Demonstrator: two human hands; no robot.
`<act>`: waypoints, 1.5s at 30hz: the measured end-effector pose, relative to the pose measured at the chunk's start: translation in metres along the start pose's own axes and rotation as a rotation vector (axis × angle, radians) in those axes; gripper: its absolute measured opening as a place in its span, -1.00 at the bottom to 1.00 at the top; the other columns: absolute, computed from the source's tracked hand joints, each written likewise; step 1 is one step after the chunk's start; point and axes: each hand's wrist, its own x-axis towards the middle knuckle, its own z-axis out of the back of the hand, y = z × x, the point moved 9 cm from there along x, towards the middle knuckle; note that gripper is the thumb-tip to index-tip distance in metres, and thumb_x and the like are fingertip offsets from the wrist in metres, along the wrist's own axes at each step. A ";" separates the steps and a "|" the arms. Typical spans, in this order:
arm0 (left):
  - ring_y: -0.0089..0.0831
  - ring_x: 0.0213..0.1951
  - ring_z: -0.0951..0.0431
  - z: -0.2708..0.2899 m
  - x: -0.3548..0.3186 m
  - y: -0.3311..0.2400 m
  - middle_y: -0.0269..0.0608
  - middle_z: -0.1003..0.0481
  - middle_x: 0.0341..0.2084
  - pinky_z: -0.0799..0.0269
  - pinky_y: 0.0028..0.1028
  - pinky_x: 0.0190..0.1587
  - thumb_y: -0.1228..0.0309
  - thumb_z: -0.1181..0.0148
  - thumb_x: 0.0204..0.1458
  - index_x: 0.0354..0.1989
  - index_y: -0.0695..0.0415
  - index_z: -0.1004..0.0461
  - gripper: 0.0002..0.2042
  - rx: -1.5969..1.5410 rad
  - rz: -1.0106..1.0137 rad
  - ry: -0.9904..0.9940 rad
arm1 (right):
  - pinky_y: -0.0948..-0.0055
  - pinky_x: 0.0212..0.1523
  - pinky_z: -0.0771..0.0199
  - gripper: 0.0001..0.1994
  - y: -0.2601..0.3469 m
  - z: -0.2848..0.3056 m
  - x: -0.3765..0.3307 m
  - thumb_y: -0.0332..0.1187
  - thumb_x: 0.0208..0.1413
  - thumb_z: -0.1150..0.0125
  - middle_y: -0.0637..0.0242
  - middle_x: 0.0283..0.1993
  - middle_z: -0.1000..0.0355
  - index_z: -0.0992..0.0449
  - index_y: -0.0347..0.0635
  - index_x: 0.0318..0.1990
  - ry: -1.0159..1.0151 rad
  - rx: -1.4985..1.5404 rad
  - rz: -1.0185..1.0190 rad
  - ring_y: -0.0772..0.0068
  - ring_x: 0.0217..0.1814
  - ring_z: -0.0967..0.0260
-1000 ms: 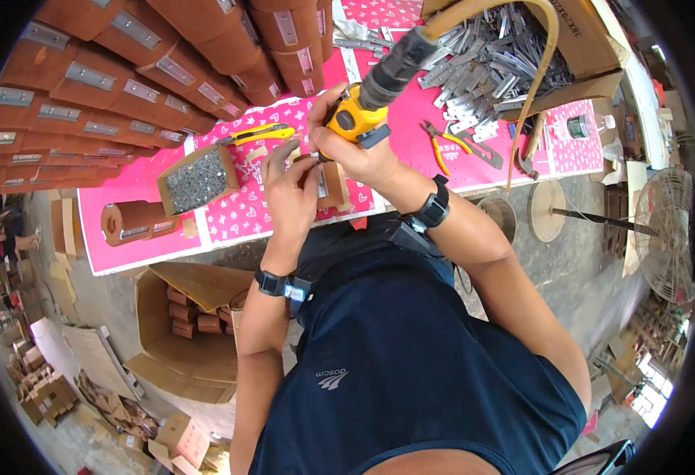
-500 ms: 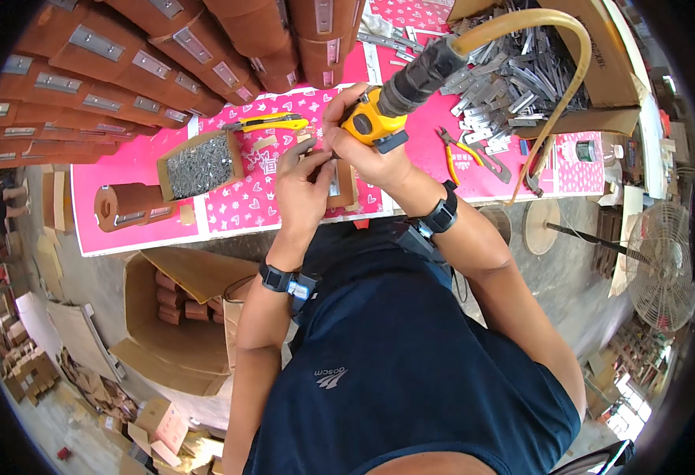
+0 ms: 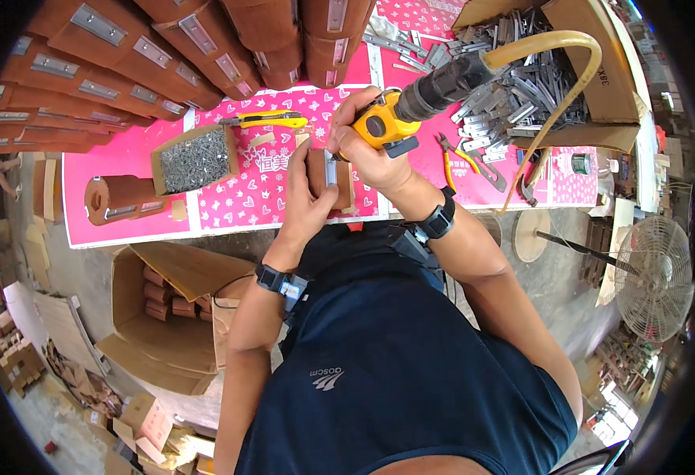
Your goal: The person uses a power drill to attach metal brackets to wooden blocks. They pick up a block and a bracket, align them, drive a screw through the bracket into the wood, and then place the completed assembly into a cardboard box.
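Left hand [image 3: 305, 210] holds brown curved block [image 3: 345, 188], slim silver metal strip [image 3: 331, 169] on top, at pink-covered bench [image 3: 426, 184]'s near edge. Right hand [image 3: 375, 165]: grip closed round yellow-and-black power driver [image 3: 390, 119]. Step, judged: fastening strip. Next move calls for squared tip, steady block.

Power tool [image 3: 387, 120]: yellow body, black fitting [image 3: 448, 85], amber hose [image 3: 578, 95]. Workpiece [image 3: 345, 185]: red-brown, its strip [image 3: 331, 169] silver-grey. Stacked pieces [image 3: 262, 28]: red-brown, silver-grey plates [image 3: 196, 34]. Table cover [image 3: 236, 204]: pink, part plain, part printed with white hearts and small motifs (seams between panels white). Utility knife [image 3: 272, 119]: yellow, dark trim. Pliers [image 3: 448, 168]: yellow handles edged orange-red. Shirt [image 3: 418, 364]: dark navy, pale chest mark [image 3: 327, 380]. Wristbands [image 3: 441, 219]: black.
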 end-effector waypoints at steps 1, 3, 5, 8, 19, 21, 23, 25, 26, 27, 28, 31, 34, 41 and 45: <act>-0.04 0.35 -0.24 0.001 -0.001 0.001 0.14 -0.21 0.28 -0.14 -0.16 0.42 0.48 -0.23 -0.07 0.43 0.29 -0.04 -0.19 -0.001 0.000 0.000 | 0.45 -0.33 -0.56 -0.80 0.000 0.000 0.000 -0.66 0.10 -0.10 0.27 -0.34 -0.44 -0.34 -0.24 -0.15 0.000 -0.001 0.000 0.48 -0.38 -0.48; -0.01 0.39 -0.17 -0.002 -0.002 0.000 0.16 -0.15 0.32 -0.07 -0.15 0.45 0.44 -0.21 -0.10 0.45 0.30 0.01 -0.14 -0.002 -0.011 0.039 | 0.45 -0.36 -0.55 -0.82 -0.001 -0.001 -0.001 -0.66 0.11 -0.09 0.26 -0.35 -0.44 -0.33 -0.24 -0.16 0.017 0.005 -0.004 0.49 -0.39 -0.47; 0.00 0.39 -0.16 -0.002 -0.002 -0.001 0.16 -0.13 0.32 -0.07 -0.14 0.45 0.43 -0.20 -0.10 0.45 0.30 0.02 -0.13 -0.010 -0.015 0.043 | 0.46 -0.36 -0.54 -0.82 -0.003 -0.001 0.000 -0.65 0.11 -0.09 0.25 -0.36 -0.43 -0.33 -0.24 -0.17 0.033 -0.034 -0.026 0.49 -0.40 -0.47; 0.02 0.39 -0.16 -0.002 -0.001 -0.003 0.17 -0.12 0.32 -0.07 -0.13 0.45 0.42 -0.19 -0.11 0.45 0.29 0.03 -0.13 -0.005 -0.019 0.056 | 0.46 -0.38 -0.52 -0.83 -0.004 -0.003 0.000 -0.65 0.11 -0.09 0.25 -0.38 -0.42 -0.32 -0.23 -0.18 0.028 -0.056 -0.030 0.49 -0.41 -0.46; 0.08 0.37 -0.17 -0.002 -0.001 -0.004 0.21 -0.14 0.30 -0.05 -0.11 0.45 0.41 -0.15 -0.10 0.44 0.32 0.02 -0.16 0.036 -0.028 0.032 | 0.44 -0.35 -0.51 -0.82 -0.011 -0.006 0.001 -0.69 0.10 -0.05 0.26 -0.40 -0.39 -0.29 -0.22 -0.21 0.032 -0.067 -0.037 0.44 -0.41 -0.46; 0.09 0.36 -0.18 -0.002 -0.001 -0.006 0.23 -0.14 0.29 -0.04 -0.11 0.45 0.42 -0.13 -0.08 0.44 0.33 0.02 -0.17 0.066 -0.055 0.029 | 0.44 -0.35 -0.51 -0.81 -0.013 -0.005 0.001 -0.69 0.08 -0.06 0.26 -0.40 -0.39 -0.29 -0.23 -0.21 0.028 -0.044 -0.037 0.44 -0.41 -0.46; 0.09 0.36 -0.18 -0.003 -0.002 -0.006 0.23 -0.15 0.29 -0.05 -0.12 0.45 0.42 -0.12 -0.08 0.44 0.34 0.02 -0.17 0.105 -0.064 0.031 | 0.43 -0.35 -0.50 -0.80 -0.011 -0.004 0.000 -0.68 0.04 -0.09 0.26 -0.39 -0.40 -0.31 -0.24 -0.21 0.026 -0.056 -0.043 0.45 -0.40 -0.46; 0.08 0.36 -0.18 -0.004 -0.003 -0.006 0.23 -0.15 0.29 -0.05 -0.12 0.45 0.42 -0.11 -0.08 0.44 0.34 0.02 -0.18 0.145 -0.076 0.034 | 0.43 -0.35 -0.50 -0.80 -0.010 -0.003 -0.003 -0.68 0.04 -0.09 0.26 -0.39 -0.40 -0.31 -0.24 -0.20 0.035 -0.082 -0.006 0.45 -0.40 -0.46; 0.08 0.37 -0.18 -0.005 -0.003 -0.004 0.23 -0.15 0.30 -0.06 -0.13 0.45 0.42 -0.12 -0.08 0.44 0.34 0.03 -0.17 0.111 -0.063 0.036 | 0.43 -0.35 -0.51 -0.80 -0.009 -0.003 -0.005 -0.68 0.04 -0.09 0.26 -0.39 -0.41 -0.32 -0.25 -0.20 0.050 -0.107 0.020 0.45 -0.40 -0.46; 0.08 0.38 -0.17 -0.004 -0.003 -0.001 0.23 -0.14 0.31 -0.06 -0.13 0.44 0.42 -0.12 -0.09 0.44 0.35 0.03 -0.16 0.079 -0.051 0.037 | 0.43 -0.33 -0.52 -0.79 -0.010 -0.003 -0.004 -0.66 0.05 -0.10 0.25 -0.37 -0.41 -0.33 -0.24 -0.17 0.054 -0.075 -0.005 0.45 -0.38 -0.47; 0.08 0.38 -0.17 -0.005 -0.003 0.002 0.23 -0.14 0.31 -0.06 -0.13 0.44 0.42 -0.12 -0.09 0.44 0.35 0.03 -0.16 0.082 -0.060 0.045 | 0.43 -0.33 -0.52 -0.79 -0.006 -0.002 -0.003 -0.66 0.05 -0.10 0.25 -0.37 -0.41 -0.33 -0.24 -0.17 0.047 -0.077 0.005 0.45 -0.38 -0.47; 0.06 0.40 -0.15 -0.001 -0.003 -0.002 0.24 -0.11 0.35 -0.07 -0.14 0.44 0.43 -0.12 -0.07 0.45 0.35 0.04 -0.16 0.091 -0.058 0.036 | 0.36 -0.27 -0.54 -0.75 -0.001 0.018 -0.009 -0.65 0.04 -0.11 0.23 -0.32 -0.41 -0.34 -0.21 -0.12 -0.104 0.190 -0.082 0.40 -0.34 -0.48; 0.09 0.42 -0.12 0.003 -0.002 -0.016 0.26 -0.08 0.39 -0.07 -0.10 0.45 0.40 -0.19 -0.05 0.46 0.33 0.04 -0.15 0.123 -0.060 0.028 | 0.35 -0.26 -0.55 -0.76 0.026 0.046 -0.018 -0.65 0.04 -0.12 0.21 -0.29 -0.40 -0.34 -0.22 -0.14 -0.122 0.169 -0.023 0.40 -0.33 -0.47; 0.10 0.37 -0.19 -0.025 0.011 -0.095 0.15 -0.29 0.25 -0.14 -0.02 0.40 0.19 -0.60 -0.36 0.37 0.12 -0.29 -0.02 0.807 -0.134 0.398 | 0.45 -0.20 -0.51 -0.78 0.007 0.117 -0.071 -0.64 -0.03 -0.23 0.30 -0.26 -0.48 -0.46 -0.24 -0.20 -0.175 -0.265 -0.102 0.51 -0.25 -0.46; 0.10 0.30 -0.27 -0.025 0.017 -0.098 0.15 -0.31 0.19 -0.22 -0.03 0.35 0.22 -0.61 -0.36 0.36 0.16 -0.29 -0.03 0.850 -0.158 0.448 | 0.44 -0.17 -0.49 -0.81 0.001 0.133 -0.089 -0.63 -0.03 -0.23 0.36 -0.30 -0.48 -0.49 -0.23 -0.23 -0.249 -0.308 -0.117 0.52 -0.24 -0.45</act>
